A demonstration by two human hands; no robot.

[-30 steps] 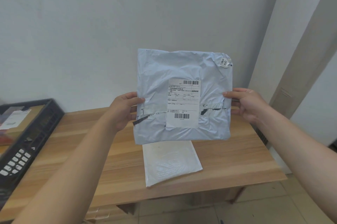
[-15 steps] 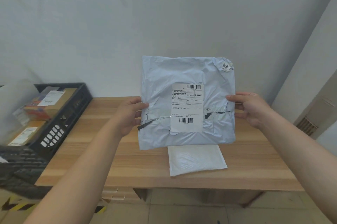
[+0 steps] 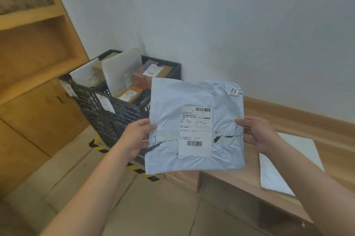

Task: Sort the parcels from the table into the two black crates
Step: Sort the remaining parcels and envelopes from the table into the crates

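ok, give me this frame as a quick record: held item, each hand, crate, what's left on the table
held item: grey mailer, upright in the air, shipping label facing the camera
left hand: grips the mailer's left edge
right hand: grips the mailer's right edge
black crate: on the floor left of the table, holds boxes and flat parcels
second crate: not in view
table: one white envelope lying flat
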